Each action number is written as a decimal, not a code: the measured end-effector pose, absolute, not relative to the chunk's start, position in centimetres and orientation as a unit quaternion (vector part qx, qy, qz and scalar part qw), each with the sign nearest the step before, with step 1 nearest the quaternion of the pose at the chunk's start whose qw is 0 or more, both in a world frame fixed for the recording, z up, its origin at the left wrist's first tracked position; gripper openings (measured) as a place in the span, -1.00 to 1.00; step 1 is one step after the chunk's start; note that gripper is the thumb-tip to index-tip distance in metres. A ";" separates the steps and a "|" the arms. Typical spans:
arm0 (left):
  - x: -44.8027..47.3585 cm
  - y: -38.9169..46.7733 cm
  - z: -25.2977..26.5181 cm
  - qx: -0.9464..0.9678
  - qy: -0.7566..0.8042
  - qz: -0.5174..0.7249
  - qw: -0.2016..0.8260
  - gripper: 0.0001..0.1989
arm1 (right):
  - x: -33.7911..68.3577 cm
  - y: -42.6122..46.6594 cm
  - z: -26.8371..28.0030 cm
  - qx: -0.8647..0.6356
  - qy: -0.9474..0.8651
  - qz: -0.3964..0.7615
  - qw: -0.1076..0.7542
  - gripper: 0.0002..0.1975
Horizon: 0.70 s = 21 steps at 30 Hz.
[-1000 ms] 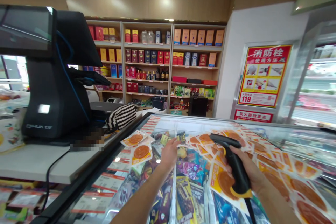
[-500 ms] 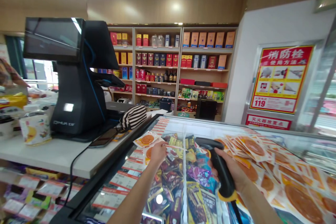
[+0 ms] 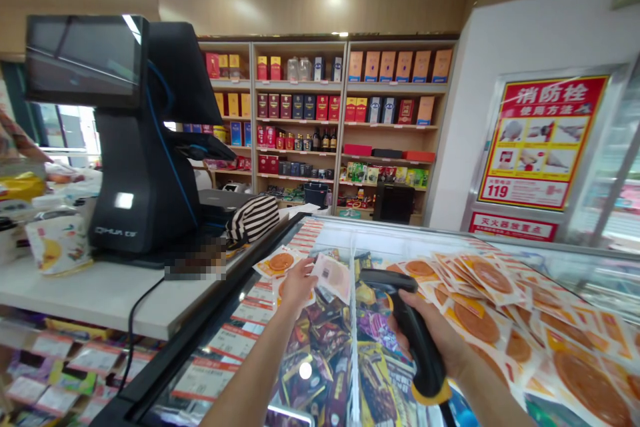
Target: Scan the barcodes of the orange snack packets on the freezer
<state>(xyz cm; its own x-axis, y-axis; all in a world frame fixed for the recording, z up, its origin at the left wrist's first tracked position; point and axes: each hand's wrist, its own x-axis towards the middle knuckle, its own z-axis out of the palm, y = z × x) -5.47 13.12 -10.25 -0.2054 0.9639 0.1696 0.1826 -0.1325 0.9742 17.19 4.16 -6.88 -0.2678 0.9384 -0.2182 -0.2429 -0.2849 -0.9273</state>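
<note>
Left hand [image 3: 296, 280] out over freezer lid [image 3: 240, 330], grip pinching a flat snack packet [image 3: 333, 275] by its left edge; packet lifted clear of the glass, tilted, pale back w/ barcode facing up-right. Right hand [image 3: 440, 340] wrapped tight round handle of black barcode scanner [image 3: 407, 327], grip pressed together on it, yellow band at handle base, head aimed left toward packet. Scanner nose just beside packet's lower right corner, not touching. Cable off the handle base, dropping out of view at bottom edge.

Under both hands: glass-topped chest freezer, mixed bright wrappers visible inside, white divider strip [image 3: 353, 320] running front to back between the two hands. On the lid, right side: spread of overlapping orange-disc packets [image 3: 480, 307], reaching to right edge of view; little bare glass there. Two more same packets [image 3: 279, 263] near left hand, at lid's left edge. Black freezer frame w/ row of price tags [image 3: 235, 340] along left side.

Left of freezer: white surface [image 3: 95, 293], edge butting against the frame. On it POS terminal [image 3: 140, 140] w/ screen, striped pouch [image 3: 253, 217] at its base, printed bag [image 3: 57, 240] far left. Some bare room on surface front of terminal.

Back wall: shelves [image 3: 320, 127] of boxed goods & bottles. Right wall: red-yellow fire hydrant poster [image 3: 543, 140].
</note>
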 end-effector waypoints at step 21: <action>-6.0 13.6 -9.4 0.543 0.549 0.562 0.296 -0.57 | 18.1 4.0 -6.1 -0.425 -0.415 0.662 0.457 -0.69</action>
<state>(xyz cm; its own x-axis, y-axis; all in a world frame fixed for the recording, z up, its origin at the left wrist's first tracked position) -6.02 13.55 -9.42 -0.2346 0.9293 0.2852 0.2639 -0.2215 0.9388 18.13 4.03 -6.11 -0.2220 0.9577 -0.1830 -0.2522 -0.2377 -0.9380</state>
